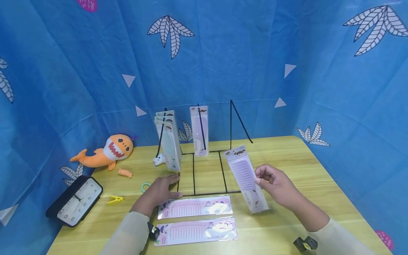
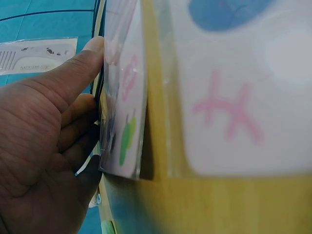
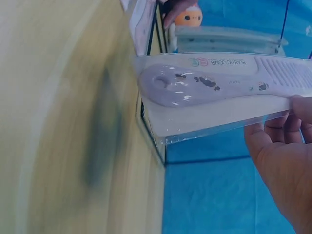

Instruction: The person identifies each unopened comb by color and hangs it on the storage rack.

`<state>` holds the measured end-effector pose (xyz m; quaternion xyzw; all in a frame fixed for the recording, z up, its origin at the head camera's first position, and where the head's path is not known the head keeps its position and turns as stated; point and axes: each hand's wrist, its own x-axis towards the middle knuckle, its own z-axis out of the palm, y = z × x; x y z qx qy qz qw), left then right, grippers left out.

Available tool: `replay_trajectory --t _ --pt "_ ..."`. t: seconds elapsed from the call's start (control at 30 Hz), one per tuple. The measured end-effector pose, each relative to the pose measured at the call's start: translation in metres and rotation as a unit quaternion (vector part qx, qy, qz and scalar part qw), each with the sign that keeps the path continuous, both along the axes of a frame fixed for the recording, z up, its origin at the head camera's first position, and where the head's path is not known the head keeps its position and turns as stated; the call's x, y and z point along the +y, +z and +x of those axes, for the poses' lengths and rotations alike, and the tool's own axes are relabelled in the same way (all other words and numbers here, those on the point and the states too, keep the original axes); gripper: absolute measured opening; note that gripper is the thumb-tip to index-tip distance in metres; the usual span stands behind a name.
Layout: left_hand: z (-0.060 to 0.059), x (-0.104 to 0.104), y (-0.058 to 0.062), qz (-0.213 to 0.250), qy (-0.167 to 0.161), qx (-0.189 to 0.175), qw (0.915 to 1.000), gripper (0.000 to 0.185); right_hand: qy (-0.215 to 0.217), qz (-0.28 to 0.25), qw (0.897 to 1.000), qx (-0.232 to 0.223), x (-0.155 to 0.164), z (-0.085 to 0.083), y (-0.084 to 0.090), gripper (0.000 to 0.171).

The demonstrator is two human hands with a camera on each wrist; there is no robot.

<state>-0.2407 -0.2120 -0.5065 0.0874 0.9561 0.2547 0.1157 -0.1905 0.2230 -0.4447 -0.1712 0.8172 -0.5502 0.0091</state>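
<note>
A pale wooden surface [image 1: 287, 156] carries the lot. At its left edge lies a black clock [image 1: 75, 200], face up, with a yellow clip [image 1: 115, 200] and a green ring [image 1: 145, 186] just beside it. Further back — an orange plush shark [image 1: 106, 150] and a small pink toy [image 1: 125, 173]. A black wire rack [image 1: 204, 166] stands mid-surface, and near the front edge two packaged pink combs [image 1: 195, 207] lie flat — one behind the other.
</note>
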Motion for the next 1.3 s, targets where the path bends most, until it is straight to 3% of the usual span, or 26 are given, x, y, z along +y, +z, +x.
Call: replay_trajectory --t 0.27,0.53,0.93,1.3 --pt "0.000 0.000 0.000 0.002 0.002 -0.002 1.0000 0.072 0.056 -0.047 0.997 0.036 -0.023 0.003 0.003 0.006" --pt "0.000 0.001 0.001 0.001 -0.002 -0.002 1.0000 0.073 0.095 -0.074 0.992 0.027 -0.048 0.010 0.005 0.009" --pt "0.000 0.000 -0.001 -0.001 -0.003 -0.001 1.0000 0.072 0.094 -0.093 0.991 -0.004 -0.084 0.014 0.007 0.010" --pt "0.000 0.002 -0.002 0.003 0.007 -0.005 1.0000 0.072 0.086 -0.095 0.992 -0.008 -0.096 0.015 0.005 0.010"
